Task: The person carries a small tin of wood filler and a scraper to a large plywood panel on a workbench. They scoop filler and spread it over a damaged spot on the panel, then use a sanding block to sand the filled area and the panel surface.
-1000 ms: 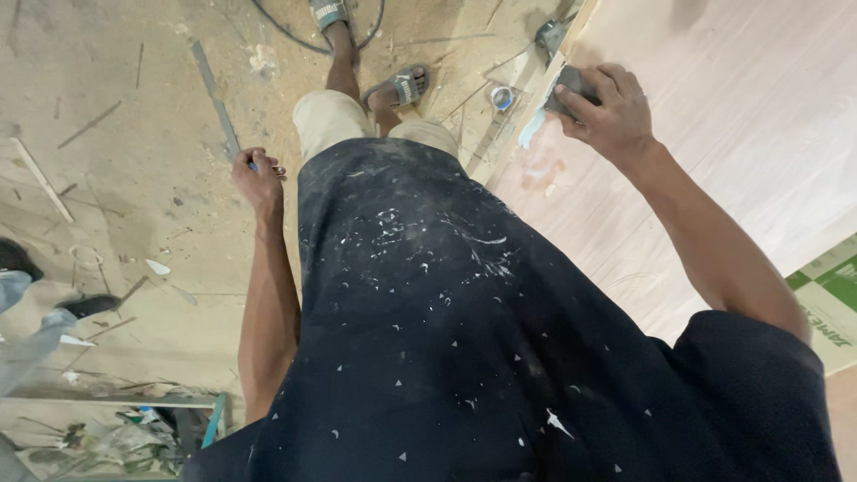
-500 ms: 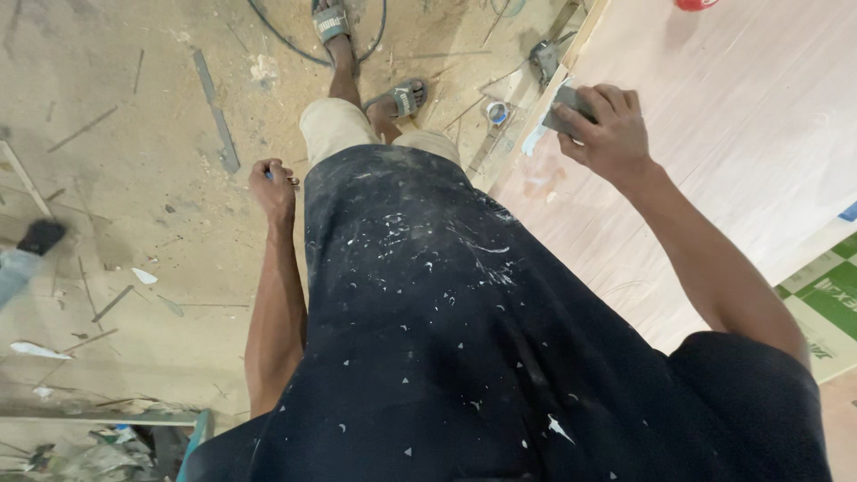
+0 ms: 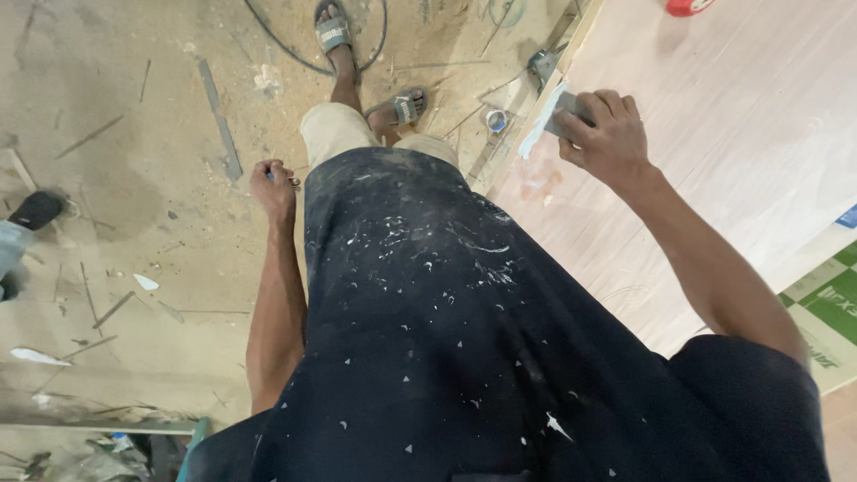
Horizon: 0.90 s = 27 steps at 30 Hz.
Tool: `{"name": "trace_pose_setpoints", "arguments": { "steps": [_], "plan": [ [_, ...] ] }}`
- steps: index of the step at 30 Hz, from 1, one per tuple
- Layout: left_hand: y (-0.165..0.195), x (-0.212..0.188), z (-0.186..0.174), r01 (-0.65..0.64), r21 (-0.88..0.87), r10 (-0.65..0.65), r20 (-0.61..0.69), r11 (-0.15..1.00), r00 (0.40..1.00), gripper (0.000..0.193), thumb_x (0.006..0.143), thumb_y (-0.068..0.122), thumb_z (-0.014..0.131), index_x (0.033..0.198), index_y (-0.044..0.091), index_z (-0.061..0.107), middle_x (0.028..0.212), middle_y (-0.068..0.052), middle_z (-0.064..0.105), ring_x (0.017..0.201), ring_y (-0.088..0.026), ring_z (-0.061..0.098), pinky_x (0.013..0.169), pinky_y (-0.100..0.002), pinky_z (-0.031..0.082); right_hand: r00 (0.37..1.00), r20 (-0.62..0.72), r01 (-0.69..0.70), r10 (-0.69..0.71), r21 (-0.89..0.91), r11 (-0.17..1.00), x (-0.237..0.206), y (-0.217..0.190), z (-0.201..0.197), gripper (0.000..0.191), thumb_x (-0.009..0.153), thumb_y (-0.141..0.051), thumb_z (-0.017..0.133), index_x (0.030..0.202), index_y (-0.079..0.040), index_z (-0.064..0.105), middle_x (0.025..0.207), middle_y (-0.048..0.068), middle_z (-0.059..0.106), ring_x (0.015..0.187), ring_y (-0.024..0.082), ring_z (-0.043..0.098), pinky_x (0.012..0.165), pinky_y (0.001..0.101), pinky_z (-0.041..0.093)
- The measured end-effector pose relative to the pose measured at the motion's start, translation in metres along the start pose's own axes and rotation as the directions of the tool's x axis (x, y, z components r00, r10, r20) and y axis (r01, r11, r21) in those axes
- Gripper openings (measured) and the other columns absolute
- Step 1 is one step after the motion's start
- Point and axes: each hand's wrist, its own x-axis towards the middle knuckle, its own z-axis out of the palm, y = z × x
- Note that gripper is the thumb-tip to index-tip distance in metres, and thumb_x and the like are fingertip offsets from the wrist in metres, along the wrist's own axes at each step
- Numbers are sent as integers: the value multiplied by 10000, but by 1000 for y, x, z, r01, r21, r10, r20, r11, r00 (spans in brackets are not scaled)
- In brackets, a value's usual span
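My right hand (image 3: 600, 134) is closed around a small grey block (image 3: 561, 114) and presses it against the near edge of a large pale plywood board (image 3: 732, 152). A whitish smear runs along that edge right by the block. My left hand (image 3: 272, 186) hangs at my side with its fingers curled, and something small seems pinched in them, too small to make out. My dark paint-flecked shirt fills the middle of the view. My feet in grey sandals (image 3: 406, 107) stand on the dusty floor below.
The dusty concrete floor (image 3: 134, 223) carries wood slivers, a flat strip (image 3: 220, 120) and a black cable (image 3: 295, 54). A small round tin (image 3: 496, 119) and a metal tool lie by the board's edge. A red object (image 3: 687, 6) sits on the board's far end. Green printed sheets (image 3: 830, 312) lie at right.
The view has shifted; my right hand with the grey block has slid slightly along the board's edge. My left arm stays hanging at my side.
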Motion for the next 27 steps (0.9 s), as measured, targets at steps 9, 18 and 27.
{"name": "trace_pose_setpoints", "arguments": {
  "steps": [9,18,27],
  "plan": [
    [21,-3,-2,-4,50,5,-19,999,1000,176,1023,106,528,1047,-37,627,737,-88,670,556,-151,646,495,-289,526,999,-22,-38,38,-29,999,-4,-11,24,394,805,-253,813,1190,-190,758,1209,80,606,1142,284,584,877,418,478],
    [-3,4,0,-11,-10,11,-32,1000,999,191,1042,111,528,1008,-46,632,723,-91,644,560,-154,628,497,-296,518,979,192,-37,71,-178,983,1,-2,-1,353,684,-273,788,1029,-204,762,1017,51,623,1028,265,595,804,421,463],
    [0,-12,-7,-21,59,23,-37,998,999,188,1040,102,531,1013,-52,635,724,-93,660,560,-149,642,510,-289,525,997,-63,41,-35,86,995,17,37,10,447,853,-272,855,1266,-151,736,1291,107,607,1243,308,559,988,448,483]
  ]
}}
